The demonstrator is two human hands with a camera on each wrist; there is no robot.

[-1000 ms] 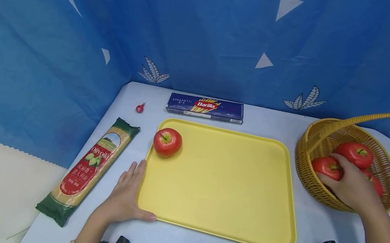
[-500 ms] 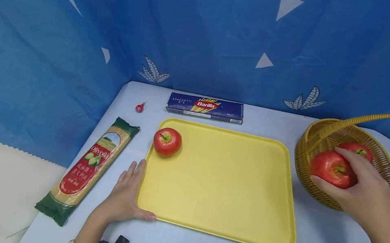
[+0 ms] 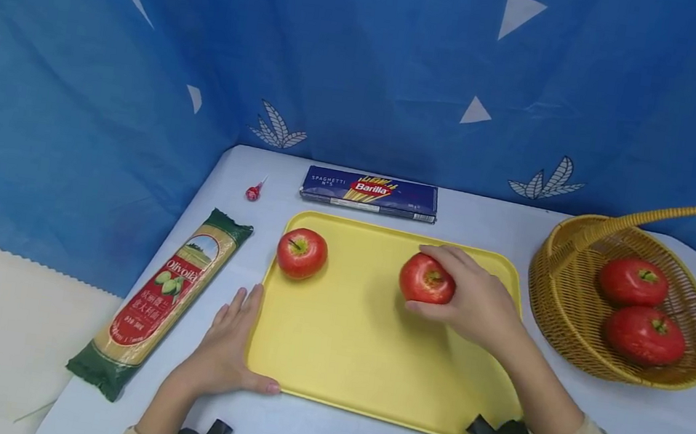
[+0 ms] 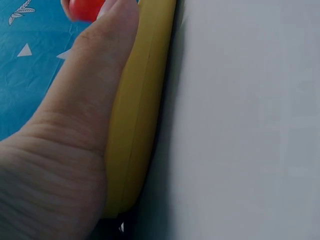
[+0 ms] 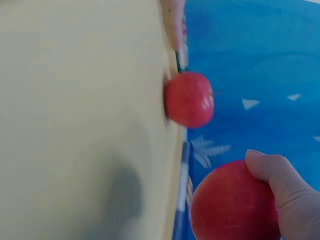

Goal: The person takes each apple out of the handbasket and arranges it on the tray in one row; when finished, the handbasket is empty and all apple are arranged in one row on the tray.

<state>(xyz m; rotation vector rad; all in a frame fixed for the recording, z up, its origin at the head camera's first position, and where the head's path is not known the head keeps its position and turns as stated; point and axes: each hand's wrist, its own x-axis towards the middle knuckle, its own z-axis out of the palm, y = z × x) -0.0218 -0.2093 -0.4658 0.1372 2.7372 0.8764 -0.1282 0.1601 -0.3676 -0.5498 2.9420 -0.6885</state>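
Blue box (image 3: 369, 194) behind yellow tray (image 3: 363, 351): "SPAGHETTI N°5", "Barilla". Pasta bag (image 3: 160, 302) left of tray: "Olivoilà", "意大利面"; fine print too small.

Slanted Olivoilà pasta packet (image 3: 160, 304), blue Barilla spaghetti box (image 3: 369, 194), small red lollipop (image 3: 253, 193), blue cloth (image 3: 374, 66) behind

left fingers (image 3: 252, 303) straight, thumb (image 3: 260, 383) wide; right fingers (image 3: 459, 260) in a curve, forearm (image 3: 544, 389) aslant

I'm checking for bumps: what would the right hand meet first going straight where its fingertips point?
Probably the resting apple near the far left of the yellow tray. The right hand and its held apple look raised, so might pass over; height is unclear.
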